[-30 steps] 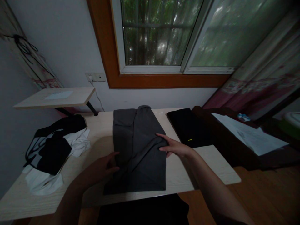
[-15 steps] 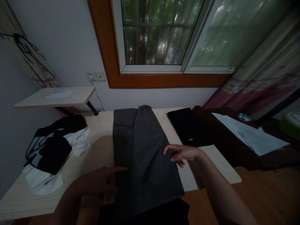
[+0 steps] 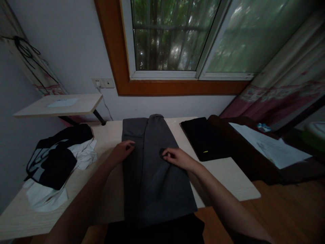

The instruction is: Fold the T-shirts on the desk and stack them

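Note:
A dark grey garment (image 3: 152,169) lies lengthwise down the middle of a light wooden table (image 3: 223,176), its near end hanging over the front edge. My left hand (image 3: 123,150) rests on the garment's left side with the fingers curled onto the cloth. On the middle of the garment my right hand (image 3: 175,157) pinches a small fold of the fabric between thumb and fingers.
A heap of black and white clothes (image 3: 56,159) lies at the table's left end. A folded black garment (image 3: 203,139) sits at the back right. To the right stands a dark desk with white papers (image 3: 269,145). A small side table (image 3: 61,105) stands by the wall.
The garment's near part, folded up a second ago, now lies flat and hangs over the front edge. Both hands have moved away from me onto the garment's middle.

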{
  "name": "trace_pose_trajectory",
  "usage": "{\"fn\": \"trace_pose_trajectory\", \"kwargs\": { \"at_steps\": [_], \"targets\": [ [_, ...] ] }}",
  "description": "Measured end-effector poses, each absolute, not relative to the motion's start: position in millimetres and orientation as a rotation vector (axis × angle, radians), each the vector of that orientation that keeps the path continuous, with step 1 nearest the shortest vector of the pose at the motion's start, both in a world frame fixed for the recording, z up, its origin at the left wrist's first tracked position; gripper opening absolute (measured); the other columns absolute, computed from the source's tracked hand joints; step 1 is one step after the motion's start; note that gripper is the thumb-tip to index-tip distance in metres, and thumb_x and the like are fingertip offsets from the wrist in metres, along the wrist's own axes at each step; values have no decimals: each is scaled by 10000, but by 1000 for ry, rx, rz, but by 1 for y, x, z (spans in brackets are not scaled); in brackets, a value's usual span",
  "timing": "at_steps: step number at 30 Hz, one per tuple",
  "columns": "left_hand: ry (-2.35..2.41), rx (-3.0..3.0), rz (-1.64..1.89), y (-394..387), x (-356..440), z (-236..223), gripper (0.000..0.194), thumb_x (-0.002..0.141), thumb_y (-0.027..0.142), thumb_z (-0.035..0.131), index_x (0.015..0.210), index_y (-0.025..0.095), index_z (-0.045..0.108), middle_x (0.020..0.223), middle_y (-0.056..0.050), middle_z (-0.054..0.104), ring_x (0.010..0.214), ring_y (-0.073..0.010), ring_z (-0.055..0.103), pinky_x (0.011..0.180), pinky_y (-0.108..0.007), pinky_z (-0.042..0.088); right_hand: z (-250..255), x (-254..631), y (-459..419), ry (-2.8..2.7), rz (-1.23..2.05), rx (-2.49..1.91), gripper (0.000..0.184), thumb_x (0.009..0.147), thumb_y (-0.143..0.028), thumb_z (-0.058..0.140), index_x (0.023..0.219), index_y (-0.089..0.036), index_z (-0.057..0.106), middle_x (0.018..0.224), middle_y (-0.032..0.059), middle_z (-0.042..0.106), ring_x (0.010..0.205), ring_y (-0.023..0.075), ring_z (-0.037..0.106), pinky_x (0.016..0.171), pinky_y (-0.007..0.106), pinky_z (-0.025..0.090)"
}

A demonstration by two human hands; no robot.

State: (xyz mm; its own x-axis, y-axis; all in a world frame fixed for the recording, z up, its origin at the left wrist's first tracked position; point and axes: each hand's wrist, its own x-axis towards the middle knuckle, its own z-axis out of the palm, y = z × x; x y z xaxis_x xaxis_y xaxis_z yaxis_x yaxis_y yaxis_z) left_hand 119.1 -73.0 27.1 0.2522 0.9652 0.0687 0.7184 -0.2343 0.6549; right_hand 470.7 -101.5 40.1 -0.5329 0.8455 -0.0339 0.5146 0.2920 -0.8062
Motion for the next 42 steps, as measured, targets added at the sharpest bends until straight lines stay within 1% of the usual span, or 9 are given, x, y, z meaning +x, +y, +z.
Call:
{"fn": "trace_pose_trajectory", "kwargs": {
  "at_steps": [4, 10, 15, 19, 22, 27, 32, 36, 42],
  "targets": [
    [1544, 2032, 870, -12, 137, 21, 334, 926, 295, 528, 1170, 146, 701, 992, -99, 724, 875, -204, 661, 842, -350, 520, 35, 429, -106, -2463, 976, -926, 338, 974, -308, 601, 1300, -238, 661, 853, -2, 664, 758, 145, 627, 740, 253, 466],
    [1465, 2201, 887, 51, 164, 20, 306, 978, 231, 494, 1175, 127, 703, 1193, -144, 677, 1135, -227, 614, 1049, -384, 459, 18, 400, -109, -2693, 493, -797, 414, 993, -233, 527, 1397, -263, 611, 1025, 56, 650, 967, 199, 629, 898, 320, 488],
    [1404, 2304, 769, 78, 191, 19, 307, 989, 252, 503, 1186, 157, 718, 1340, -138, 638, 1320, -256, 515, 1178, -439, 347, 19, 401, -112, -2839, 290, -739, 565, 945, -178, 525, 1498, -290, 514, 1076, 69, 636, 969, 215, 614, 869, 343, 472],
    [1427, 2336, 721, 90, 211, 17, 393, 1001, 287, 481, 1358, 199, 620, 1434, -124, 588, 1348, -257, 493, 1182, -450, 334, 30, 396, -115, -2899, 282, -679, 646, 927, -180, 520, 1560, -274, 429, 1016, 68, 708, 934, 215, 637, 846, 350, 424],
    [1463, 2329, 694, 97, 220, 16, 474, 1006, 334, 475, 1462, 220, 535, 1446, -136, 582, 1330, -278, 507, 1165, -476, 341, 34, 389, -115, -2959, 313, -595, 629, 904, -174, 531, 1526, -256, 481, 922, 59, 757, 873, 205, 667, 833, 346, 405],
    [1497, 2292, 646, 105, 224, 11, 409, 1020, 356, 434, 1313, 213, 681, 1361, -133, 649, 1312, -285, 521, 1160, -459, 336, 34, 379, -112, -3027, 302, -529, 398, 924, -233, 552, 1308, -219, 654, 795, 42, 755, 756, 203, 677, 772, 337, 450],
    [1518, 2241, 656, 108, 221, 5, 424, 1021, 322, 414, 1316, 181, 684, 1385, -139, 637, 1337, -267, 520, 1162, -445, 336, 39, 376, -112, -2994, 253, -450, 185, 915, -246, 584, 1048, -183, 696, 1017, 91, 727, 942, 222, 644, 821, 347, 502],
    [1512, 2182, 692, 112, 220, 5, 420, 1019, 312, 404, 1303, 207, 694, 1380, -110, 659, 1349, -254, 530, 1171, -446, 337, 42, 374, -115, -2935, 246, -404, 177, 894, -205, 590, 1036, -173, 690, 1312, 118, 626, 1101, 238, 586, 897, 362, 511],
    [1459, 2075, 772, 117, 220, 11, 422, 988, 302, 427, 1236, 155, 735, 1352, -130, 689, 1317, -244, 577, 1148, -375, 391, 42, 375, -120, -2989, 383, -405, 369, 860, -197, 606, 1226, -189, 643, 1100, 64, 671, 855, 197, 626, 704, 312, 506]
  ]
}}
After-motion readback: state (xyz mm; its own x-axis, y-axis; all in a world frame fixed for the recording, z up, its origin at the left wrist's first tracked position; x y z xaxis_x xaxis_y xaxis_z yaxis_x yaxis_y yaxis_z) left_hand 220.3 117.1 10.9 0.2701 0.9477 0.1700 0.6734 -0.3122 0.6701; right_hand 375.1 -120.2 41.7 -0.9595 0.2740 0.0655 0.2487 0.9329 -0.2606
